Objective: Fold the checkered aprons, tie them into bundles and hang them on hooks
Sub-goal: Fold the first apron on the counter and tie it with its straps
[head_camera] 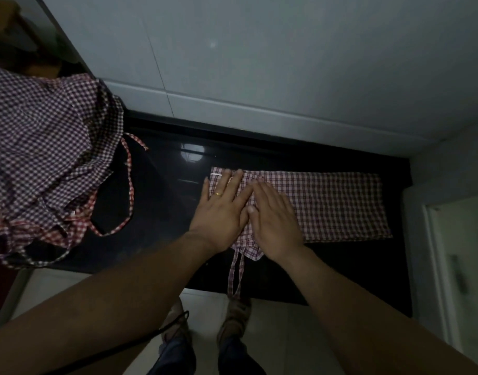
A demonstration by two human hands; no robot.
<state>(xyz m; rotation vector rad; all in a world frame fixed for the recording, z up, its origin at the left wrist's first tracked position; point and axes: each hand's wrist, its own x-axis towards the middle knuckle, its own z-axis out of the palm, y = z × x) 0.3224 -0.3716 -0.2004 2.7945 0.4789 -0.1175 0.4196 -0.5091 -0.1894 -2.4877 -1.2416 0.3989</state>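
Pressing one folded checkered apron (332,204) at the right end of the countertop (162,185), left hand (221,209) and right hand (275,220) lie flat-fingered, holding nothing; tying, hanging and the apron heap (48,147) appear outstanding.

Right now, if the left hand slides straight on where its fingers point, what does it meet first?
The left hand would leave the folded apron's far edge, cross bare black counter, and probably meet the white wall first; depth is unclear.

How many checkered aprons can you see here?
3 that I can tell: one folded apron flat under the left hand and right hand, a dark-checked apron heaped at left, a red-checked apron beneath it. The heap may hide more.
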